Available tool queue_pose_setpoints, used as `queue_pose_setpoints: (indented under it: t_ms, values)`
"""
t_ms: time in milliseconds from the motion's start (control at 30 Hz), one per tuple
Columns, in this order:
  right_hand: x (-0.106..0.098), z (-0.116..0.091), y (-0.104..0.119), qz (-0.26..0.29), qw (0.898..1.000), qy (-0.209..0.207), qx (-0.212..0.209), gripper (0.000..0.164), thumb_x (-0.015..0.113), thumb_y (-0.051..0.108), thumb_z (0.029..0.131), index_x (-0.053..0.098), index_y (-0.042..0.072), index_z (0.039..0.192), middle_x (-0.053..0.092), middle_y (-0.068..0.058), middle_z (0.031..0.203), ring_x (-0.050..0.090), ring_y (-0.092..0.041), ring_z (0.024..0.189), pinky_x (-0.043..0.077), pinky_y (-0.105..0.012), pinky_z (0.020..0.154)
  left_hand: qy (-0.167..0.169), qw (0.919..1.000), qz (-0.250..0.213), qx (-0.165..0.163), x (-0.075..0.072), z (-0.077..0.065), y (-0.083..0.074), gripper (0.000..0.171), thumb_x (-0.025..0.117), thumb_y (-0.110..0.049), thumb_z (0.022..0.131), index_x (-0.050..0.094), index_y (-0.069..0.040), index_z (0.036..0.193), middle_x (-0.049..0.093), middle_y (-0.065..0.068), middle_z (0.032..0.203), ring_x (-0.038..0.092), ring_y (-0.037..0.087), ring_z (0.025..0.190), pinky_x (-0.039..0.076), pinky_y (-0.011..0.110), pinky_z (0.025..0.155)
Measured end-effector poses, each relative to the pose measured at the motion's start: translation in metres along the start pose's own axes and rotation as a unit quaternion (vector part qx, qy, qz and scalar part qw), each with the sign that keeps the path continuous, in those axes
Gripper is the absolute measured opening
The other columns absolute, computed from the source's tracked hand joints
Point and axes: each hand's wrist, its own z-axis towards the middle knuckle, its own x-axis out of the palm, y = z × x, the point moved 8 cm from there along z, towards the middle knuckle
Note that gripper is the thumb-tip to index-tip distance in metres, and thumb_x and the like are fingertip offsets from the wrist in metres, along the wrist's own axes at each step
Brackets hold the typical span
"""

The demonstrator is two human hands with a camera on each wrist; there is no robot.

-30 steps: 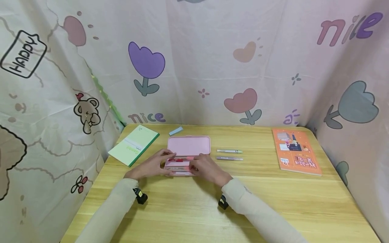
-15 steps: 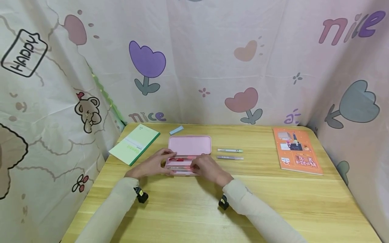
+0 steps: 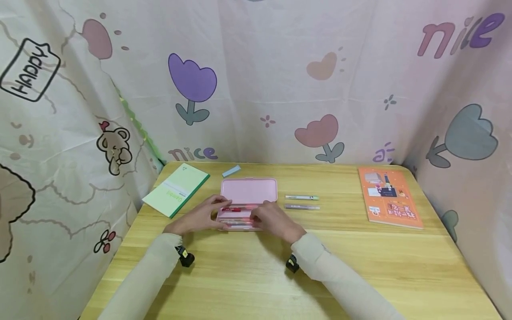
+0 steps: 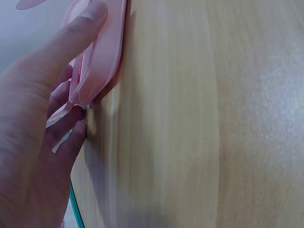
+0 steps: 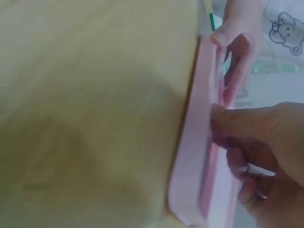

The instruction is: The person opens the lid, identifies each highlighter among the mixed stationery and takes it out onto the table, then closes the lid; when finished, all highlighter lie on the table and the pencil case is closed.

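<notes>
A pink pencil case [image 3: 249,191] lies with its lid swung back on the table, several pens [image 3: 236,221] inside, one with a red part [image 3: 231,210]. My left hand [image 3: 202,215] grips the case's left end; in the left wrist view its thumb [image 4: 78,33] presses the front wall and the other fingers reach behind. My right hand [image 3: 276,221] dips into the case's right part with curled fingers, pinching the end of a pen. In the right wrist view, thumb and index finger [image 5: 232,126] meet behind the case wall [image 5: 192,142], which hides most of the pen.
Two pens, one green-tipped [image 3: 302,197] and one greyish purple [image 3: 302,207], lie right of the case. A light blue strip [image 3: 231,171] is behind it. A green notebook [image 3: 176,189] lies left, an orange booklet [image 3: 390,198] far right. Printed curtains surround the table [image 3: 248,275].
My right hand has shifted very slightly inside the case. The left hand keeps its hold on the left end, and the case and loose pens stay where they were.
</notes>
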Motion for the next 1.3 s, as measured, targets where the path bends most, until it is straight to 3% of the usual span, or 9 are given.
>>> queue_pose_setpoints:
  t_ms: [133, 267, 500, 700, 967, 1167, 1300]
  values:
    - [-0.002, 0.004, 0.006, -0.02, 1.0, -0.002, -0.009, 0.006, 0.082, 0.009, 0.098, 0.082, 0.009, 0.092, 0.08, -0.003, 0.088, 0.062, -0.016, 0.073, 0.054, -0.032, 0.073, -0.003, 1.0, 0.004, 0.005, -0.001, 0.0, -0.001, 0.103, 0.086, -0.067, 0.085, 0.044, -0.023, 0.169, 0.039, 0.003, 0.17, 0.038, 0.033, 0.157, 0.035, 0.063, 0.128]
    - [0.003, 0.004, 0.004, -0.007, 1.0, -0.001, 0.002, 0.003, 0.081, 0.007, 0.098, 0.08, 0.009, 0.095, 0.08, -0.003, 0.089, 0.061, -0.015, 0.076, 0.054, -0.032, 0.076, -0.007, 0.9999, 0.005, 0.009, -0.001, 0.0, -0.001, 0.104, 0.087, -0.067, 0.085, 0.045, -0.022, 0.168, 0.04, 0.003, 0.169, 0.039, 0.033, 0.156, 0.036, 0.062, 0.127]
    - [0.01, 0.002, -0.009, 0.073, 0.997, 0.011, 0.028, 0.01, 0.081, 0.011, 0.099, 0.079, 0.009, 0.109, 0.081, -0.002, 0.102, 0.066, -0.012, 0.086, 0.057, -0.027, 0.083, -0.006, 1.0, 0.002, 0.007, 0.001, 0.0, 0.0, 0.102, 0.088, -0.065, 0.085, 0.046, -0.022, 0.168, 0.041, 0.003, 0.168, 0.041, 0.032, 0.155, 0.037, 0.061, 0.127]
    - [0.014, 0.002, -0.02, 0.174, 0.983, 0.026, 0.054, 0.006, 0.076, 0.011, 0.103, 0.078, 0.007, 0.107, 0.081, -0.007, 0.109, 0.072, -0.012, 0.092, 0.06, -0.025, 0.081, -0.006, 0.9999, 0.001, 0.009, 0.0, -0.001, -0.002, 0.102, 0.088, -0.065, 0.085, 0.046, -0.022, 0.168, 0.041, 0.003, 0.168, 0.04, 0.032, 0.155, 0.036, 0.062, 0.127]
    - [0.016, 0.002, -0.019, 0.172, 0.984, 0.047, 0.027, 0.011, 0.084, 0.016, 0.098, 0.082, 0.011, 0.107, 0.08, 0.0, 0.099, 0.068, -0.008, 0.087, 0.058, -0.027, 0.083, -0.006, 0.9999, 0.005, 0.013, -0.002, 0.0, -0.004, 0.102, 0.087, -0.064, 0.086, 0.045, -0.023, 0.168, 0.04, 0.004, 0.169, 0.04, 0.033, 0.156, 0.037, 0.062, 0.127]
    - [0.017, 0.003, -0.017, 0.158, 0.986, 0.055, 0.02, 0.01, 0.083, 0.016, 0.098, 0.083, 0.009, 0.106, 0.079, 0.001, 0.097, 0.066, -0.005, 0.085, 0.057, -0.023, 0.081, -0.008, 0.9999, 0.006, 0.014, -0.002, 0.0, -0.004, 0.101, 0.087, -0.064, 0.086, 0.045, -0.021, 0.168, 0.041, 0.005, 0.168, 0.041, 0.034, 0.154, 0.037, 0.062, 0.126]
    - [0.015, -0.001, -0.022, 0.18, 0.982, 0.045, 0.026, 0.004, 0.079, 0.014, 0.101, 0.081, 0.01, 0.102, 0.074, 0.004, 0.091, 0.06, -0.005, 0.079, 0.053, -0.023, 0.075, -0.006, 0.9999, 0.006, 0.012, -0.001, -0.001, -0.003, 0.102, 0.087, -0.065, 0.086, 0.044, -0.022, 0.168, 0.04, 0.005, 0.169, 0.041, 0.034, 0.155, 0.037, 0.062, 0.126]
